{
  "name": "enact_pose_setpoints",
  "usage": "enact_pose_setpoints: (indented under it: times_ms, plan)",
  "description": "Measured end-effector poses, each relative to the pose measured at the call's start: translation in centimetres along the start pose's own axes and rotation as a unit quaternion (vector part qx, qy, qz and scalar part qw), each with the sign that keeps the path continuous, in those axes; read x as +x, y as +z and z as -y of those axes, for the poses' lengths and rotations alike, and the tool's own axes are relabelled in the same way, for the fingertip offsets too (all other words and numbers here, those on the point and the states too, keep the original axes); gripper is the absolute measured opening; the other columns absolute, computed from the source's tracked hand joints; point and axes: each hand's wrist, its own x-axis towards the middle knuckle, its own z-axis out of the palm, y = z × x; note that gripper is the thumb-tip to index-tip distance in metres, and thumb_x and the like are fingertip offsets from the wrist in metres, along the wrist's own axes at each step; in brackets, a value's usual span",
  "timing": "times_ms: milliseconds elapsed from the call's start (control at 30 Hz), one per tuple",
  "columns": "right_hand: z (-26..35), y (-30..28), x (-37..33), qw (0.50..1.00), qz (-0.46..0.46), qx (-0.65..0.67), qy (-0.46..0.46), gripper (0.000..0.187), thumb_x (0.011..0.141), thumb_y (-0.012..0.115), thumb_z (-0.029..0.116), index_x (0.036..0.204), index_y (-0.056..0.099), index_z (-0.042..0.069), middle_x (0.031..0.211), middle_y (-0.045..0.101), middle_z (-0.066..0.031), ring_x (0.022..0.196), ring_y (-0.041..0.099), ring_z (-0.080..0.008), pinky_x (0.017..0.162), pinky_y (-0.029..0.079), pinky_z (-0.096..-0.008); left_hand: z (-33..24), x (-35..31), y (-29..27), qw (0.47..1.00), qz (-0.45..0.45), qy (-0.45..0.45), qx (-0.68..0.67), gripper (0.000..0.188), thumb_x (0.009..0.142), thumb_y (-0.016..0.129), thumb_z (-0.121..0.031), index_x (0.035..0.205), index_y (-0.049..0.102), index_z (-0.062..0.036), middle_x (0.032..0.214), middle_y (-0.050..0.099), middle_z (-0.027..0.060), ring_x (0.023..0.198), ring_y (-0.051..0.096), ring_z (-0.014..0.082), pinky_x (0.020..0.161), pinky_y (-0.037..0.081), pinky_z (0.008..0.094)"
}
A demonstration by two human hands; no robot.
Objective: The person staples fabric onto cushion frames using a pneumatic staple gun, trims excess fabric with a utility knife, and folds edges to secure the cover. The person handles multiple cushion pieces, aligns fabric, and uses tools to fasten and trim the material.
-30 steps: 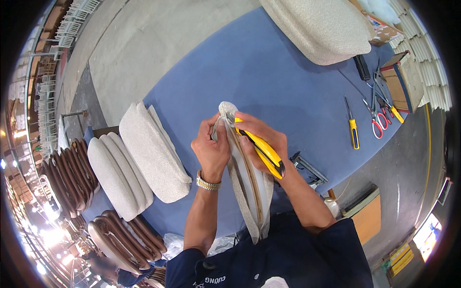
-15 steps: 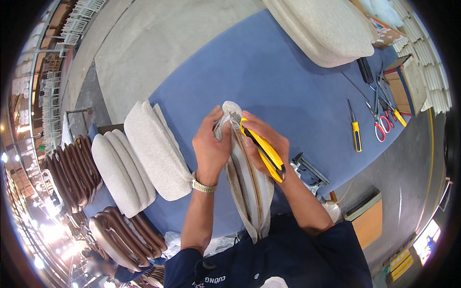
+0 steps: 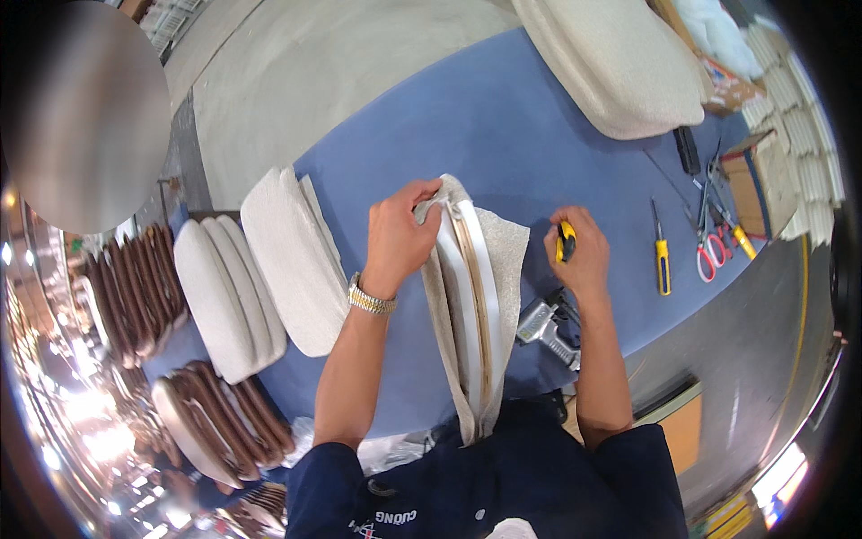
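My left hand (image 3: pixel 400 235) grips the far end of a grey fabric-covered cushion (image 3: pixel 503 269) that stands on edge against my body. Its open side faces up, showing white strips along a thin wooden edge, with loose fabric flaps on both sides. To the right of it, clear of the cushion, my right hand (image 3: pixel 585 256) is closed around a yellow and black utility knife (image 3: pixel 566 241). The knife is mostly hidden in the fist, and its blade cannot be made out. Below that hand a grey staple gun (image 3: pixel 549 334) lies on the blue table (image 3: pixel 386 153).
Light grey cushions (image 3: pixel 292 260) lie at the left, with brown cushions (image 3: pixel 139 292) beyond. Larger beige cushions (image 3: pixel 620 76) rest at the far right. A screwdriver (image 3: pixel 663 256), scissors (image 3: pixel 708 256) and a box (image 3: pixel 750 184) sit near the right edge. A blurred round shape (image 3: pixel 90 117) covers the upper left.
My right hand has moved right, away from the cushion, taking the utility knife with it. My left hand still grips the far end. A fabric flap now spreads out on the right, and the staple gun shows more.
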Motion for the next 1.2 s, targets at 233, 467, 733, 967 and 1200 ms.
enact_pose_setpoints:
  times_ms: [233,467,733,967,1200]
  plan:
    - [-2.4,-3.2,1.5,0.991,0.053,-0.124,0.025,0.051,0.086,0.082,0.032,0.126,0.068,0.003,0.122,0.070,-0.0209,0.100,0.072,-0.0377,0.088,0.057,-0.0471,1.3,-1.0,3.0,0.992,-0.056,-0.021,-0.113,0.039,0.091,0.070,-0.012,0.128,0.071,-0.0020,0.122,0.075,0.0206,0.119,0.071,0.0339,0.100,0.055,0.0390]
    - [7.6,-0.5,3.4,0.968,0.105,0.167,-0.156,0.043,0.095,0.075,0.018,0.136,0.068,0.005,0.140,0.067,-0.0189,0.114,0.072,-0.0309,0.094,0.058,-0.0400,2.0,-0.3,3.8,0.996,-0.043,-0.021,-0.078,0.040,0.087,0.070,-0.011,0.126,0.072,-0.0069,0.115,0.076,0.0214,0.105,0.073,0.0408,0.090,0.059,0.0445]
    - [11.3,0.0,7.6,0.922,0.210,-0.124,-0.301,0.031,0.090,0.075,0.012,0.121,0.074,0.007,0.128,0.072,-0.0163,0.113,0.070,-0.0372,0.094,0.057,-0.0446,1.4,-0.4,5.7,0.991,-0.090,-0.043,-0.086,0.034,0.084,0.073,-0.011,0.118,0.076,-0.0098,0.103,0.078,0.0194,0.095,0.074,0.0417,0.087,0.059,0.0495]
    - [11.8,-0.8,9.3,0.887,0.234,-0.236,-0.321,0.016,0.092,0.073,0.012,0.106,0.076,0.006,0.108,0.075,-0.0174,0.097,0.071,-0.0404,0.085,0.056,-0.0489,0.7,0.0,7.8,0.986,-0.117,-0.063,-0.101,0.026,0.084,0.073,-0.013,0.109,0.079,-0.0096,0.098,0.076,0.0215,0.092,0.073,0.0432,0.085,0.059,0.0516]
    - [10.7,-0.2,9.5,0.895,0.209,-0.191,-0.345,0.014,0.093,0.072,0.013,0.105,0.077,0.007,0.101,0.074,-0.0161,0.093,0.071,-0.0398,0.082,0.056,-0.0483,1.0,0.5,8.2,0.992,-0.104,-0.040,-0.055,0.026,0.084,0.072,-0.015,0.108,0.079,-0.0082,0.094,0.076,0.0225,0.087,0.072,0.0441,0.083,0.059,0.0524]
